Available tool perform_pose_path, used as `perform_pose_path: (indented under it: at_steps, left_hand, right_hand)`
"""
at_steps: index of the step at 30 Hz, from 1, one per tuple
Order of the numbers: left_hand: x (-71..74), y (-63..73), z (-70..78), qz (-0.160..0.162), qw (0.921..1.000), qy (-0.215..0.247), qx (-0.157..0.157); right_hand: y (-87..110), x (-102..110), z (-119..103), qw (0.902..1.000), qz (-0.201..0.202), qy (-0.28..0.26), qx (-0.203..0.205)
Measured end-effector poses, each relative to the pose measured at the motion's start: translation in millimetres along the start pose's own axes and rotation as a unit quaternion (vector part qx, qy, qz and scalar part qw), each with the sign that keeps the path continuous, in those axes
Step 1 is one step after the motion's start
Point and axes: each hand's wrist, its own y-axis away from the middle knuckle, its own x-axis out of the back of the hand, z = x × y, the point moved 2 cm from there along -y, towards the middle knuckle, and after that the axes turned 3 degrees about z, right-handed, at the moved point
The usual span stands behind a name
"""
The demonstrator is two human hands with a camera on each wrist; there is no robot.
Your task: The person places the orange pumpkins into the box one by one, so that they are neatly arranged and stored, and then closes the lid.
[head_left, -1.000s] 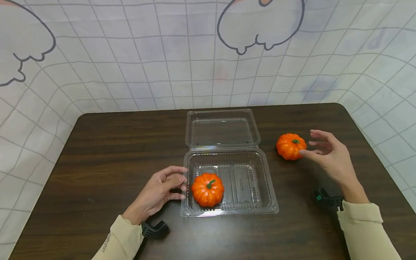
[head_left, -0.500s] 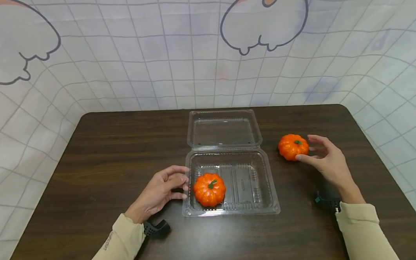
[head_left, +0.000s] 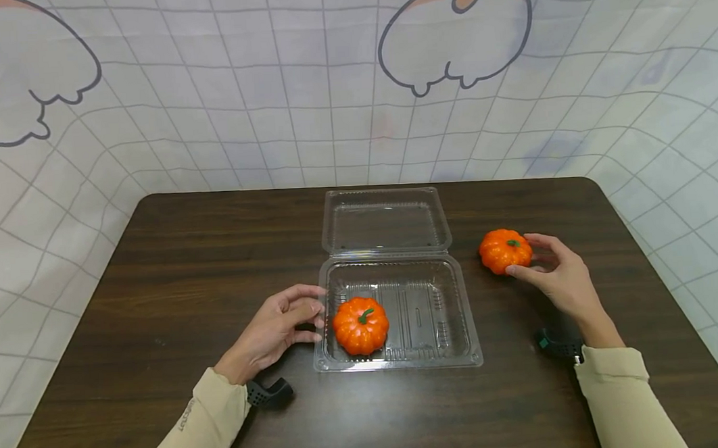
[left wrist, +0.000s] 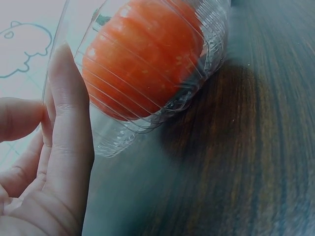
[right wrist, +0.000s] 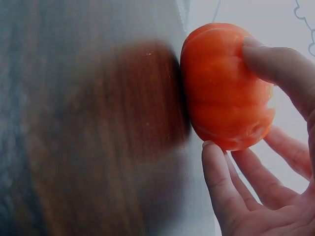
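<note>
A clear plastic clamshell container (head_left: 417, 315) lies on the table with its lid folded back. One small orange toy pumpkin (head_left: 361, 326) with a green stem sits in its left part. At the container's left rim, my left hand (head_left: 277, 330) pinches the edge between thumb and fingers, as the left wrist view shows. A second orange pumpkin (head_left: 499, 252) rests on the table right of the container. My right hand (head_left: 559, 278) has its thumb (right wrist: 275, 64) on one side of this pumpkin and its fingers round the other.
The dark wooden table (head_left: 214, 258) carries the container and both pumpkins. Behind and beside it hangs a white gridded cloth (head_left: 303, 85) with cartoon drawings. A black strap mount (head_left: 270, 394) is on the left wrist.
My right hand has moved left onto the second pumpkin, and its thumb and fingers have closed round it. My left hand and the container have stayed in place.
</note>
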Motion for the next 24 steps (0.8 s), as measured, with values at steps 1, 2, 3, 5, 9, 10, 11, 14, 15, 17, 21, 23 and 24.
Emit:
perform_pose_path:
  at_steps: [1, 2, 3, 5, 9, 10, 11, 14, 15, 17, 21, 23, 24]
  left_hand:
    - [0.0, 0.2, -0.1, -0.001, 1.0, 0.001, -0.001]
    - [-0.1, 0.3, -0.1, -0.002, 1.0, 0.002, -0.003]
    - [-0.2, 0.5, -0.1, -0.002, 1.0, 0.004, -0.004]
    - [-0.4, 0.9, -0.2, -0.003, 1.0, 0.005, -0.004]
    - [-0.5, 1.7, -0.6, -0.003, 1.0, 0.005, -0.004]
    - [-0.5, 1.9, -0.6, -0.002, 1.0, 0.004, -0.003]
    - [-0.6, 2.0, -0.6, -0.002, 1.0, 0.003, -0.004]
    - [-0.9, 2.1, -0.5, -0.002, 1.0, 0.002, -0.005]
    - [-1.0, 2.1, -0.4, -0.002, 1.0, 0.001, -0.005]
    - [-1.1, 1.8, -0.3, -0.001, 1.0, -0.002, -0.005]
    - [-1.2, 0.9, -0.2, 0.002, 1.0, -0.006, -0.006]
    - [-1.5, 0.3, -0.2, 0.001, 1.0, -0.004, -0.009]
    - [-1.7, -0.1, -0.3, -0.001, 0.9999, -0.003, -0.01]
  right_hand:
    - [-0.1, -0.1, -0.1, 1.0, 0.0, -0.001, 0.0]
    - [-0.1, -0.3, -0.2, 1.0, 0.0, -0.001, 0.0]
    - [-0.1, -0.4, -0.3, 1.0, -0.001, 0.0, 0.0]
    - [0.1, -0.2, -0.3, 1.0, -0.001, 0.0, -0.002]
    - [0.5, 0.3, 0.9, 1.0, -0.003, 0.001, -0.009]
    - [0.5, 0.5, 1.3, 0.9999, -0.003, 0.0, -0.01]
    - [0.4, 0.7, 1.7, 0.9999, -0.003, 0.0, -0.011]
    - [-0.3, 1.2, 2.5, 0.9999, -0.004, -0.001, -0.011]
    - [-0.6, 1.4, 2.7, 0.9999, -0.002, -0.001, -0.011]
    - [-1.3, 1.7, 3.1, 1.0, -0.001, -0.001, -0.01]
    - [-2.1, 2.1, 4.4, 0.9999, 0.002, 0.0, -0.011]
    - [-1.5, 2.7, 5.1, 0.9999, 0.004, 0.002, -0.016]
    - [-0.9, 3.1, 5.2, 0.9998, 0.006, 0.002, -0.019]
